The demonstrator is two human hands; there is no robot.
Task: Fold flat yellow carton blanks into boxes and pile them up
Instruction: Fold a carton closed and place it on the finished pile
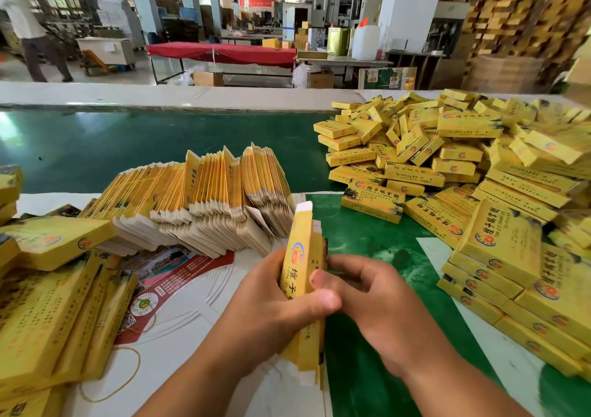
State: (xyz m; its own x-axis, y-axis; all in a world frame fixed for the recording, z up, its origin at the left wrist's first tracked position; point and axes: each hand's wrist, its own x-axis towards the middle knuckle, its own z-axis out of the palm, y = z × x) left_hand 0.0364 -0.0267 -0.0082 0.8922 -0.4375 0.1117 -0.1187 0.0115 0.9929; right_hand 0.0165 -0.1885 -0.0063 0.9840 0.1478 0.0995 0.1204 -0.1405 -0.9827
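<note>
A: Carton [303, 256] position?
B: Held above the bench's near edge, between both hands. Left hand [271, 308] wraps its left face, thumb curled across the front low down. Right hand [380, 298] grips from the right, fingers curled in; one fingertip [318, 279] presses the front panel just above the left thumb.

A: Both hands closed on it, then?
B: Yes, both clamp the same carton. Its lower end runs down behind the left hand.

A: Material, shape?
B: Thin printed card, glossy yellow with a round red-blue logo and dark characters. Long, narrow, partly squared up. White unprinted flap [303, 207] stands at the top end.

A: Orientation?
B: Long axis near upright, top tipped slightly away toward the bench's far edge. Narrow face turned to the camera.

A: Surroundings?
B: Blanks [204, 199] stand on edge in a fanned row mid-bench, just beyond the carton, white cut edges down. Boxes [447, 160] heaped loosely toward the right edge, lying every way. Bench [377, 352] surface is smooth green, with white card sheets under the hands.
</note>
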